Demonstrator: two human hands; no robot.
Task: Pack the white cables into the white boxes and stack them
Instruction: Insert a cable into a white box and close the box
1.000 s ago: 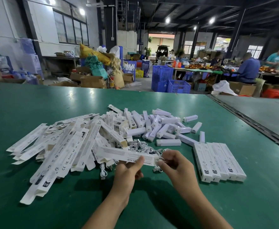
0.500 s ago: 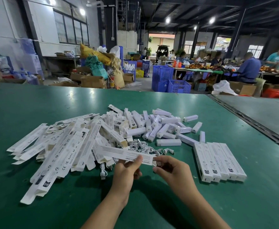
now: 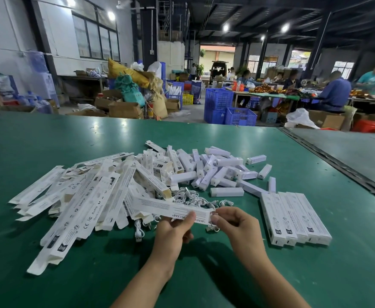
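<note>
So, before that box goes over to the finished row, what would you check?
1. Left hand grips the box: ok.
2. Right hand pinches the box's end: ok.
3. Cable fully inside: cannot tell, fingers hide the opening.
4. End flap tucked: cannot tell.
5. Bare table beside the packed boxes: ok.
6. Loose cables close by for the next box: ok.

Both bare forearms enter over the near edge of the desk [image 3: 315, 274], angled inward. The left hand [image 3: 173, 230] has its thumb on top and fingers curled under, gripping the white box [image 3: 159, 206] near its right end. The right hand [image 3: 237, 225] is just beside it, fingers curled, thumb and index pinching that end's tip.
</note>
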